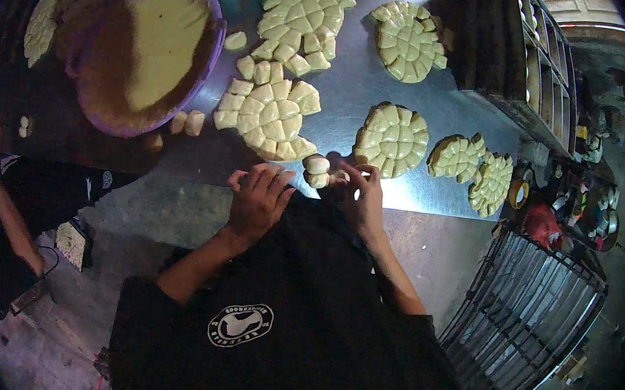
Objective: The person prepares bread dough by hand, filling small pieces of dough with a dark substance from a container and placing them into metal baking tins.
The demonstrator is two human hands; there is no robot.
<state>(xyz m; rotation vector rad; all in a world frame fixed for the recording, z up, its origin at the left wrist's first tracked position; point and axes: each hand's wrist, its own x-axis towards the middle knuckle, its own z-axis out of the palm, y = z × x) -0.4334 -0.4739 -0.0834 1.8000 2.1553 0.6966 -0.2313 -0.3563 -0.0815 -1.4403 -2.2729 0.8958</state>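
Observation:
At the table's near edge, my left hand (257, 198) is held palm down with its fingers bent and spread; whatever lies under the palm is hidden. My right hand (361, 199) stands to the right with its fingers apart, a gap showing between thumb and finger. Its fingertips reach beside a small cluster of pale dough balls (317, 166), and they are partly blurred, so contact is unclear. Just beyond my hands lie a cut dough slab (269, 118) scored into pieces and a rounder cut dough slab (392, 139).
A purple basin (211, 70) with dough stands on the metal table (347, 81) at left. More cut slabs (410, 41) lie farther back. A dark wooden rack (519, 80) stands far right, a metal grate (520, 323) below it. A co-worker's arm (13, 217) reaches in at left.

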